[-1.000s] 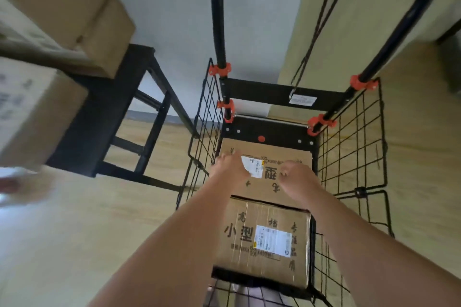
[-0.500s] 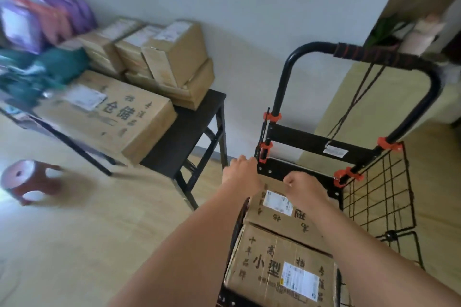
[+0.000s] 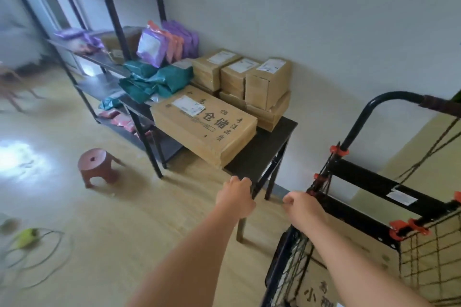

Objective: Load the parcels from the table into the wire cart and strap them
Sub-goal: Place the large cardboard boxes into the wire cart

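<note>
Large parcel [image 3: 203, 129] on table [image 3: 267, 152], beyond left hand [image 3: 235, 195]

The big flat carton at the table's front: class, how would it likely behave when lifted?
The big flat carton is probably stiff: its faces look flat, its edges square. Long and wide, it likely needs holding at both ends and may tip if held at one. Weight cannot be judged.

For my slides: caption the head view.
Left hand and right hand, curled and empty, between the part-loaded wire cart and parcels on the table.
</note>
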A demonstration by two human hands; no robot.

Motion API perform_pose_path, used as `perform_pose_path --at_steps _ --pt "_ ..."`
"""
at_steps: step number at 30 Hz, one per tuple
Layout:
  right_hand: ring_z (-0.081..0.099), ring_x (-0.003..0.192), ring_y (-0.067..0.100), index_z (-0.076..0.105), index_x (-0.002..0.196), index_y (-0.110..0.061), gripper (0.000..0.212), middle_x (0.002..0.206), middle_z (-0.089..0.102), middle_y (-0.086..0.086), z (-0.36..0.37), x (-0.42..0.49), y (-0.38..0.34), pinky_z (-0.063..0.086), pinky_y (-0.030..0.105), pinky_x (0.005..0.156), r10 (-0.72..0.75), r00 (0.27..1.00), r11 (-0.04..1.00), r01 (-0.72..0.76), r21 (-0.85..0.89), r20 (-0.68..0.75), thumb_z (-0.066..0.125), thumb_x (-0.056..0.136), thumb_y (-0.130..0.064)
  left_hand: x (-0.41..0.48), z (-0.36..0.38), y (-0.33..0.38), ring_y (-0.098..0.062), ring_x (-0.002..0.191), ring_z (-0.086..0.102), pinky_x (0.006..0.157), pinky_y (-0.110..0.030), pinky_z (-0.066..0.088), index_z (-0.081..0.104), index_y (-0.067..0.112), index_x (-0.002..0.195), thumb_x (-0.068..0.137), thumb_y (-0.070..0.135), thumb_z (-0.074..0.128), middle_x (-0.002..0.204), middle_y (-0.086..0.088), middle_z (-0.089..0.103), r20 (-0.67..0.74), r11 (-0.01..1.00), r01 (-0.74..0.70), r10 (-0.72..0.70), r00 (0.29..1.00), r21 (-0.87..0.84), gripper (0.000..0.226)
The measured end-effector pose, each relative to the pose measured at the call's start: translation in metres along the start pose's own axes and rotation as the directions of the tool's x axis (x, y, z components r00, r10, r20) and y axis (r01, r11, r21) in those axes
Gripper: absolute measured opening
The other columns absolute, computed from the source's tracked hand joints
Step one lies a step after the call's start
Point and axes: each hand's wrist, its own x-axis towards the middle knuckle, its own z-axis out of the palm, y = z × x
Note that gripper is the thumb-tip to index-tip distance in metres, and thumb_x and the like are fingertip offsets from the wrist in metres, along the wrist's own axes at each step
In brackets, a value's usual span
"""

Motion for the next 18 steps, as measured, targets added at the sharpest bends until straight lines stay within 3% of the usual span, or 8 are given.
perform_pose_path --at_steps 4,7,14,18 --pt "0.061 0.099 0.018 0.066 0.107 -0.023 0.021 0.111 0.065 -0.002 0.024 -0.01 -0.052 0.05 0.027 0.079 -0.016 0.999 0.994 0.013 0.107 0.028 0.048 0.1 -0.019 -0.015 -0.024 -0.058 -0.024 0.126 0.045 0.098 -0.035 0.042 0.045 0.025 0.141 0.089 0.018 0.061 0.137 -0.004 0.045 -0.06 0.996 0.061 -0.065 0.996 -0.071 0.055" --pt "0.06 0.087 0.013 0.066 0.103 -0.026 0.015 0.104 0.067 -0.005 0.037 -0.018 -0.084 0.05 0.026 0.072 -0.035 0.999 0.986 0.03 0.166 0.028 0.052 0.098 -0.023 -0.024 -0.038 -0.095 -0.022 0.127 0.045 0.097 -0.032 0.042 0.045 0.025 0.141 0.089 0.017 0.06 0.138 -0.003 0.045 -0.113 0.985 0.117 -0.131 0.985 -0.124 0.054" --pt "0.054 0.076 0.003 0.058 0.128 -0.022 0.032 0.105 0.057 -0.008 0.041 -0.009 -0.131 0.039 0.02 0.053 -0.04 0.997 0.973 0.026 0.229 0.059 0.056 0.096 -0.023 -0.024 -0.058 -0.14 -0.024 0.131 0.043 0.106 -0.035 0.038 0.046 0.021 0.142 0.089 0.019 0.06 0.14 -0.005 0.045 -0.188 0.953 0.206 -0.249 0.95 -0.222 0.054" --pt "0.052 0.071 0.003 0.056 0.132 -0.022 0.036 0.101 0.054 -0.008 0.039 0.01 -0.157 0.044 0.021 0.056 -0.042 0.998 0.965 0.026 0.262 0.055 0.056 0.096 -0.023 -0.009 -0.071 -0.152 -0.024 0.127 0.047 0.101 -0.036 0.044 0.047 0.021 0.141 0.09 0.022 0.059 0.14 -0.006 0.045 -0.219 0.952 0.208 -0.257 0.941 -0.226 0.052"
